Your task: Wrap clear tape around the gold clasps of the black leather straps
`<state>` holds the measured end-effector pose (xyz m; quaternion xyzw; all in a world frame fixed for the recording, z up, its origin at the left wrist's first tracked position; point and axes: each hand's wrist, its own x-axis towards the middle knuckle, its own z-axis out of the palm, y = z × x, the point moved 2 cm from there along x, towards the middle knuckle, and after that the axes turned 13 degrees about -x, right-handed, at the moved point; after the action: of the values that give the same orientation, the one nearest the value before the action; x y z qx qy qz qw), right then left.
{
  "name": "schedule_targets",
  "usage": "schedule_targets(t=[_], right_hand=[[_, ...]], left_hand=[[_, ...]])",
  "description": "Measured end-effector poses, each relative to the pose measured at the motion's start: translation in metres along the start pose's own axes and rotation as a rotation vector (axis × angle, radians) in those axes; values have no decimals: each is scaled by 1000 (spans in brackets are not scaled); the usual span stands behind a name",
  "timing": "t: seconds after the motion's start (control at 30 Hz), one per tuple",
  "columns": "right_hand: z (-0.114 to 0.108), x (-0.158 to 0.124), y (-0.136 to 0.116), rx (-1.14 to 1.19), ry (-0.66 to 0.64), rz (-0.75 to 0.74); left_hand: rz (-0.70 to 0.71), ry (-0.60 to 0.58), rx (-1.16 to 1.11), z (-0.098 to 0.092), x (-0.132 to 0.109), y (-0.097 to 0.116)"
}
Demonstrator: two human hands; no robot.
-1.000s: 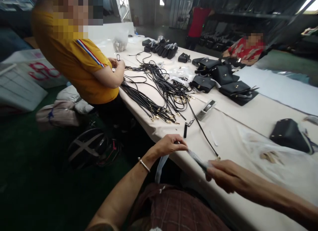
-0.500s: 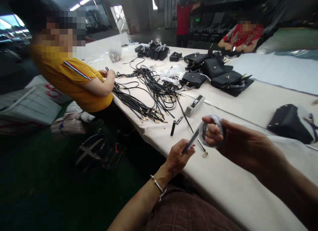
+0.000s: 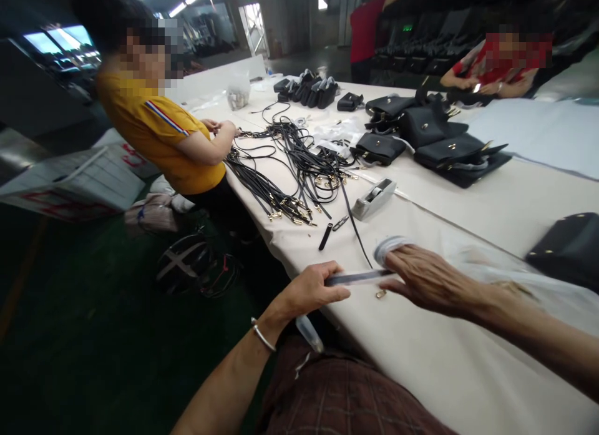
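Currently in hand: one dark strip in pale, translucent wrapping (image 3: 358, 278), drawn taut between the two hands above the counter's near edge. Left hand (image 3: 314, 288): thumb and fingers closed on the strip; a pale tail hangs below. Right hand (image 3: 423, 276): palm down, gripping the other end, a pale loop (image 3: 388, 246) about its fingers.

On the counter (image 3: 421, 366), near the hands: one gold clasp (image 3: 380, 294); one short black tab (image 3: 326, 236); one pair of small snips (image 3: 340, 223); one grey tape dispenser (image 3: 374, 200).

Farther off: a heap of black straps (image 3: 304, 154) with gold-coloured hooks; several black bags (image 3: 433, 129), flaps fitted with gold-coloured hardware. Alongside, left: one co-worker, yellow top (image 3: 159, 135), hands at the straps.
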<state>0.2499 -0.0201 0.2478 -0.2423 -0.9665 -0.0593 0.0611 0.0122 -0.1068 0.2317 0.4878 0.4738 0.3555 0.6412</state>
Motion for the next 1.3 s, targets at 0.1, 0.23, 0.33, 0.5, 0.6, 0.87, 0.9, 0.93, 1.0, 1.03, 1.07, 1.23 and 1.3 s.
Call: schedule_targets(t=[0.1, 0.23, 0.33, 0.5, 0.6, 0.87, 0.9, 0.93, 1.0, 1.03, 1.07, 1.23, 1.3], right_hand=[[3, -12, -21, 275, -212, 36], [-13, -9, -44, 997, -567, 270], [-28, 9, -50, 1393, -528, 386], [-46, 40, -49, 1860, -231, 521], [-62, 56, -44, 1919, -50, 469], [-90, 73, -29, 1374, 531, 385], [-84, 73, -29, 1216, 542, 342], [-77, 73, -28, 1036, 543, 283], [-60, 73, -25, 632, 512, 109], [-50, 73, -24, 437, 469, 3], [-41, 73, -22, 268, 409, -103], [1, 62, -16, 18, 100, -318], [14, 54, -20, 46, 63, -343]], left_hand=[[88, 104, 169, -15, 6, 0], [183, 5, -12, -21, 22, -12], [141, -107, -170, -16, 28, -26], [146, -163, -668, 9, 42, -42], [272, -78, -933, 26, 53, -43], [407, 172, -812, 50, 52, -37], [357, 102, -849, 52, 51, -36], [297, 30, -894, 53, 49, -35], [189, -60, -974, 52, 42, -33], [156, -77, -988, 49, 36, -31], [130, -90, -973, 46, 30, -30], [-41, -107, -609, 24, -4, -32], [-56, -49, -435, 16, -12, -34]])
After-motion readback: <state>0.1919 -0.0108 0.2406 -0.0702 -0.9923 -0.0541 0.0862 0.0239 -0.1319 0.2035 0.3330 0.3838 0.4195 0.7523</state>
